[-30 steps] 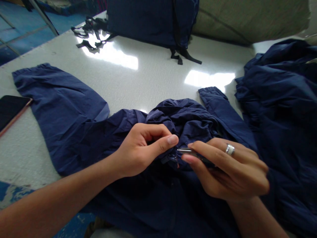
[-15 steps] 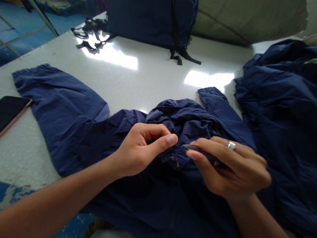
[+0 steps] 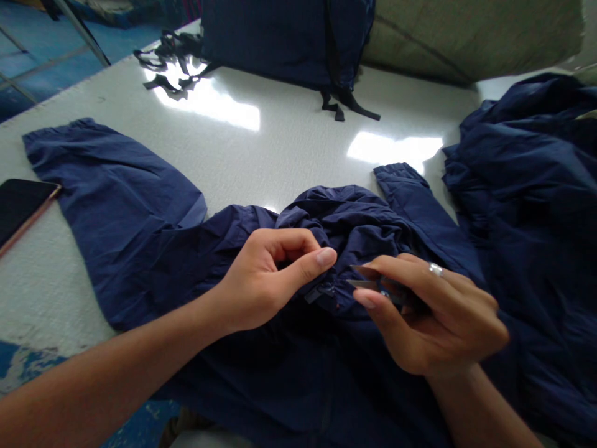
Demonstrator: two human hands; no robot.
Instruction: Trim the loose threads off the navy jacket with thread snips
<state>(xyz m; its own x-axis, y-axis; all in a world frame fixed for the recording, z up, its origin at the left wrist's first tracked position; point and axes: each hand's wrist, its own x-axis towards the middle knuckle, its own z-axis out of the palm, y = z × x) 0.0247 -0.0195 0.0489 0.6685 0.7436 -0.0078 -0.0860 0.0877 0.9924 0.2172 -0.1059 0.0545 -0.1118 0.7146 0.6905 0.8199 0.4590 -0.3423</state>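
Observation:
A navy blue garment [image 3: 140, 230] lies spread over the white table [image 3: 261, 155], bunched up at the middle. My left hand [image 3: 270, 277] pinches a fold of that bunched cloth between thumb and fingers. Just to its right, my right hand [image 3: 429, 311], with a ring on one finger, is closed round small metal snips [image 3: 368, 280]. The blades are slightly apart and point left at the cloth beside my left thumb.
A heap of more navy garments [image 3: 527, 199] fills the right side. A dark phone [image 3: 21, 208] lies at the left edge. At the back stand a folded navy stack [image 3: 284, 37], loose black straps [image 3: 172, 59] and an olive sack [image 3: 471, 37].
The snips' blades have parted a little and my right hand has shifted slightly. My left hand keeps its pinch on the cloth.

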